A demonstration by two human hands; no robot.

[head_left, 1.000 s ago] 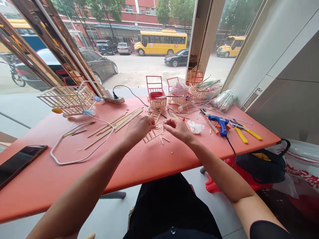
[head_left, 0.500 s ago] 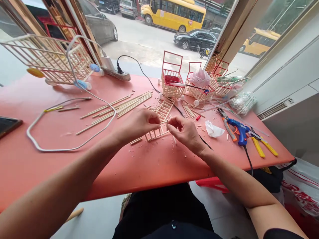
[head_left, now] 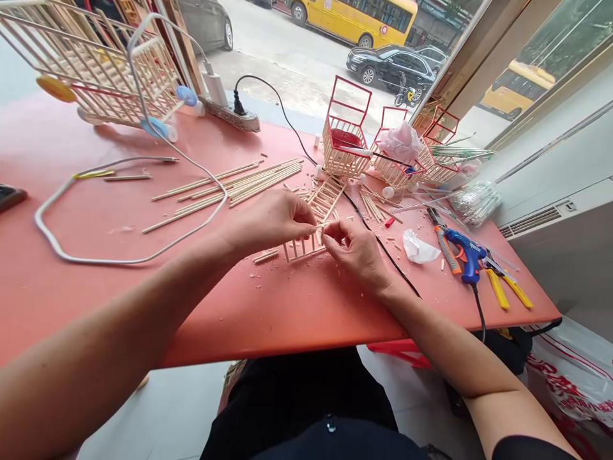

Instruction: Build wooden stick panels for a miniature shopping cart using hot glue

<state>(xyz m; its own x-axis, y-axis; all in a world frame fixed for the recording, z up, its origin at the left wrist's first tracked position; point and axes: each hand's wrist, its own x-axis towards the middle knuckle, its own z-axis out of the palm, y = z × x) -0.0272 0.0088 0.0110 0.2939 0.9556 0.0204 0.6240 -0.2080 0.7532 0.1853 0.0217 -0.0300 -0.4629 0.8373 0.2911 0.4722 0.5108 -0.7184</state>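
Note:
Fingers of my left hand (head_left: 287, 220) are pinched on the upper bar of a small wooden stick frame (head_left: 301, 248), which has several short upright rungs. Close beside it, my right hand (head_left: 357, 252) is closed, thumb and forefinger pressed together at the frame's right end. Whatever lies between those fingertips is too small to make out. A second ladder-like stick frame (head_left: 328, 199) lies just behind my hands. Short cut sticks (head_left: 265, 257) rest to the left of the held frame, with crumbs scattered around it.
Long wooden sticks (head_left: 261, 182) lie to the left near a looped grey cable (head_left: 90, 260). Small stick carts (head_left: 345, 144) stand at the back; a larger cart (head_left: 110, 70) is at far left. A blue glue gun (head_left: 467, 252) and yellow-handled pliers (head_left: 510, 287) lie right.
My right hand has come closer to my left; the short piece that stood upright at its fingertips is now hidden at the frame's end. The whole view has shifted slightly.

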